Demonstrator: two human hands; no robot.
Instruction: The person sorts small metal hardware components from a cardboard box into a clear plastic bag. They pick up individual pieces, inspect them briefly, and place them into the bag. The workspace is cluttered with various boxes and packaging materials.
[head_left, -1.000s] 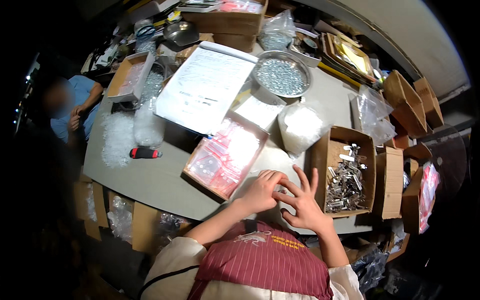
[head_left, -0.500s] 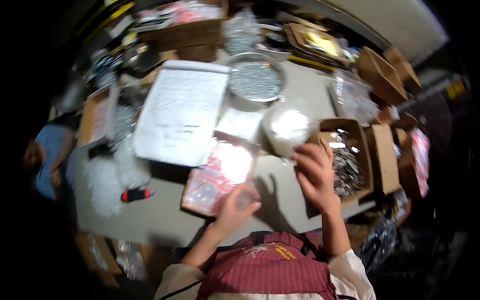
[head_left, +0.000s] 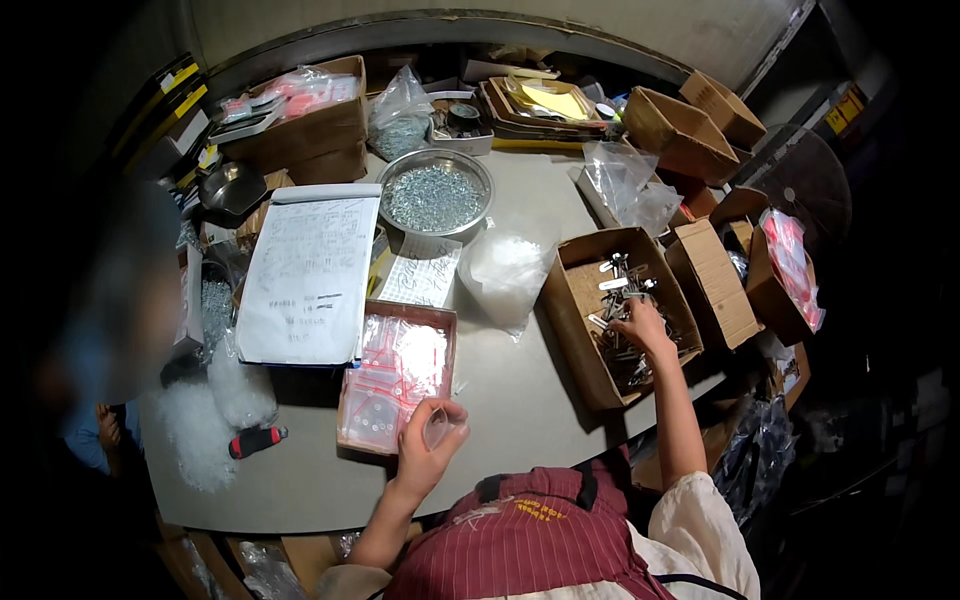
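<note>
Since the earlier pictures the two hands have parted: they were close together over the table in front of the person, and now the right hand (head_left: 643, 325) has gone out to the right into the open cardboard box of metal clips (head_left: 620, 310), while the left hand (head_left: 425, 450) stays near the body at the table's front edge. That reads, as a judgement, as a fetch for more parts while the bag waits. The right hand's fingers are curled down among the clips; whether they have closed on one cannot be told, since the fingertips are lost in the heap. The left hand is loosely closed around a small clear plastic bag (head_left: 443, 428), thumb and fingers pinching its mouth, held just beside the near corner of the shallow tray of clear bags with red strips (head_left: 395, 375). Behind the tray lies a large pad of written sheets (head_left: 310, 280), and beyond it a round metal bowl of small screws (head_left: 435, 195). A white-filled plastic bag (head_left: 505, 268) lies between bowl and clip box. A red-and-black handled tool (head_left: 257, 440) lies well to the left.
</note>
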